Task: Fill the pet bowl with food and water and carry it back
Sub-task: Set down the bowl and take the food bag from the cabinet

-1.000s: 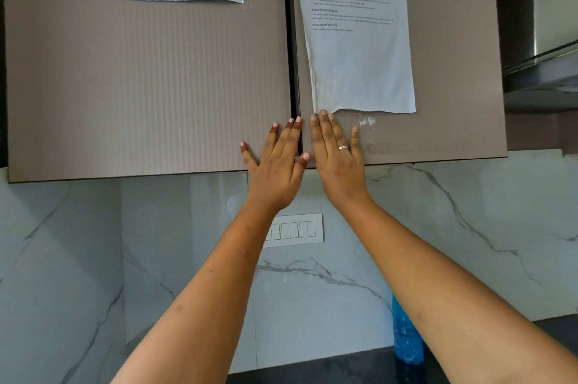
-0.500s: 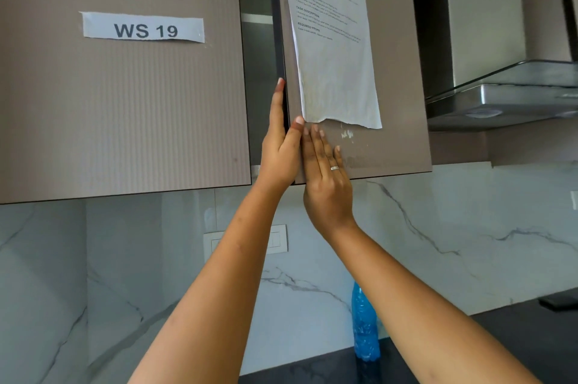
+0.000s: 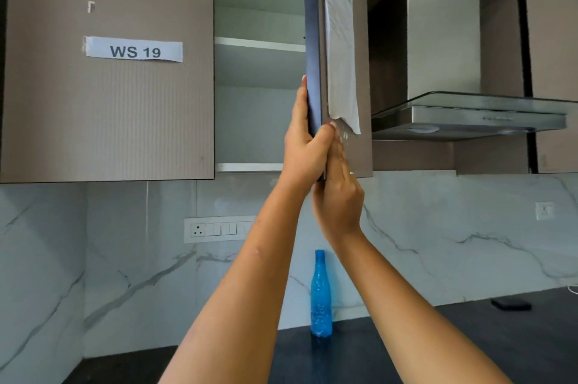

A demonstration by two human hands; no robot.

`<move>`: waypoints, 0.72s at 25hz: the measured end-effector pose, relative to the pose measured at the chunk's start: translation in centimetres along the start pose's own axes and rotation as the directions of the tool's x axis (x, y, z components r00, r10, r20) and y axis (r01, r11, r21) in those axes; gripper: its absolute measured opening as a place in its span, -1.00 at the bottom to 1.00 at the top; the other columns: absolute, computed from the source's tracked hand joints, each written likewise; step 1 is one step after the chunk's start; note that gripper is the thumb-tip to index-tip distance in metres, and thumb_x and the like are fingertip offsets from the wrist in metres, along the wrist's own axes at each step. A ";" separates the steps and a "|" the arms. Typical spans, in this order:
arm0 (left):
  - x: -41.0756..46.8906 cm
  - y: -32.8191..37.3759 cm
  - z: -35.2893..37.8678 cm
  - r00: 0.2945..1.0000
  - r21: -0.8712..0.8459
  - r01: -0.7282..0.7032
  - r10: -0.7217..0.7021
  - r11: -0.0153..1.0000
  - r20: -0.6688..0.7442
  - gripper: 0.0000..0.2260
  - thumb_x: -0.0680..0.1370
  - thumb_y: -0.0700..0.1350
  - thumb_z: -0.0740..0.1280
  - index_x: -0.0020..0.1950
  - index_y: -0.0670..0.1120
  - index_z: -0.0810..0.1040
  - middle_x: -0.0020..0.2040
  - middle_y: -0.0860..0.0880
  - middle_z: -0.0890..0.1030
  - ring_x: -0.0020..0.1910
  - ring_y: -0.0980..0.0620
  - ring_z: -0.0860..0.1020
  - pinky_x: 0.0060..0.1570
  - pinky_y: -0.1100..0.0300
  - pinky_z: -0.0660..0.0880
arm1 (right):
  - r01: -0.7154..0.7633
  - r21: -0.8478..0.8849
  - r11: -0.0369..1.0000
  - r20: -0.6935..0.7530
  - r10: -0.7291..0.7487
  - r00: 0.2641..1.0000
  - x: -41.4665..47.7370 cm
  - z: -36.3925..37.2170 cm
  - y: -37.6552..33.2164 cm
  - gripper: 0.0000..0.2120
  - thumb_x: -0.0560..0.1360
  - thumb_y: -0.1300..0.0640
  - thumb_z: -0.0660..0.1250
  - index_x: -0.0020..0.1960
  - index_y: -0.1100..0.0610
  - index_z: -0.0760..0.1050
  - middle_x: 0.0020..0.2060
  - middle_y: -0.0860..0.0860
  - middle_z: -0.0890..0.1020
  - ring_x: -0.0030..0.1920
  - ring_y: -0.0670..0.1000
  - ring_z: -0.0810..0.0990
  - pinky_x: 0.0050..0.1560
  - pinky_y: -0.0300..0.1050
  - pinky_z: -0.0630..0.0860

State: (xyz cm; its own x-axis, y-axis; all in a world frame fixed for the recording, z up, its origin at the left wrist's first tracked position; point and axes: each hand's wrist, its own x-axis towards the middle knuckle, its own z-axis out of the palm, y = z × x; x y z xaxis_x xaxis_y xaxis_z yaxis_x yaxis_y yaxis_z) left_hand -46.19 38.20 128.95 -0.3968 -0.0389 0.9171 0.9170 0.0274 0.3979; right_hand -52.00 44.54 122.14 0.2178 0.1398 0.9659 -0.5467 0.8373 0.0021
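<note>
Upper cabinet door [image 3: 312, 39]: taupe with a dark edge, shown swung open and seen nearly edge-on. Blue plastic bottle [image 3: 320, 296]: slender and narrow-necked, stood upright on the dark countertop [image 3: 438, 349], close to the wall below the door.

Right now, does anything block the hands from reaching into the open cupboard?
Nothing visible does. The right cupboard door stands swung wide, the left hand gripping its edge and the right hand on its outer face, so the opening is free. Visible shelves show no pet bowl; the shut WS 19 door hides the left half.
</note>
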 end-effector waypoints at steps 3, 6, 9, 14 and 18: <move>-1.3 1.2 4.2 0.999 0.004 -0.025 0.025 1.000 0.029 -0.34 0.55 -0.27 0.22 0.56 0.08 0.02 0.53 0.08 0.19 0.43 0.05 0.31 0.37 0.07 0.39 | -0.109 0.008 0.994 -0.029 0.109 0.994 1.0 -3.7 1.5 -0.66 0.52 0.16 0.23 0.22 0.31 0.53 -0.03 0.15 0.70 -0.14 0.01 0.69 -0.16 -0.37 0.50; -1.8 2.3 8.2 0.995 0.036 -0.037 0.034 0.999 0.091 -0.31 0.55 -0.24 0.21 0.56 0.10 -0.05 0.54 0.16 0.11 0.50 0.10 0.16 0.47 0.06 0.19 | -0.247 0.201 0.948 -0.050 0.262 0.964 1.9 -7.5 2.7 -0.79 0.55 0.27 0.23 0.08 0.35 0.56 -0.28 -0.03 0.64 -0.17 -0.24 0.55 -0.13 -0.66 0.32; -2.4 3.4 12.3 0.987 0.073 -0.074 0.063 0.995 0.148 -0.31 0.57 -0.27 0.22 0.57 0.01 -0.09 0.58 0.11 0.02 0.51 0.20 0.03 0.46 0.24 0.02 | -0.558 0.485 0.673 0.163 0.558 0.814 3.0 -11.1 4.3 -0.85 0.58 0.22 0.17 -0.02 0.08 0.50 -0.38 -0.26 0.49 -0.31 -0.24 0.52 -0.27 -0.50 0.39; -2.3 3.3 17.5 0.978 0.098 -0.103 0.082 0.990 0.194 -0.31 0.59 -0.22 0.23 0.57 -0.02 -0.14 0.60 0.02 -0.08 0.57 0.05 -0.09 0.54 -0.01 -0.05 | -0.613 0.760 0.216 0.255 0.769 0.587 4.7 -14.0 7.3 -0.67 0.63 0.30 0.02 -0.22 0.12 0.41 -0.57 -0.21 0.48 -0.45 -0.23 0.49 -0.38 -0.43 0.40; -2.5 3.1 20.5 0.958 0.145 -0.113 0.069 0.983 0.277 -0.32 0.61 -0.14 0.21 0.57 -0.02 -0.18 0.59 0.00 -0.14 0.57 -0.01 -0.13 0.53 -0.08 -0.07 | -0.585 0.787 0.196 0.221 0.796 0.563 5.1 -16.2 9.0 -0.77 0.64 0.28 0.04 -0.09 0.18 0.44 -0.48 -0.20 0.53 -0.40 -0.27 0.54 -0.34 -0.50 0.42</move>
State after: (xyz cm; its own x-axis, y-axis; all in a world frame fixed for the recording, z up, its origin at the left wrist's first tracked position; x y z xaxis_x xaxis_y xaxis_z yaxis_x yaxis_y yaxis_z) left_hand -43.16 58.83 128.44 -0.3278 0.2417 0.9133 0.9404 0.1759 0.2910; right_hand -42.73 61.39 122.92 -0.4912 0.6289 0.6027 -0.8706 -0.3338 -0.3613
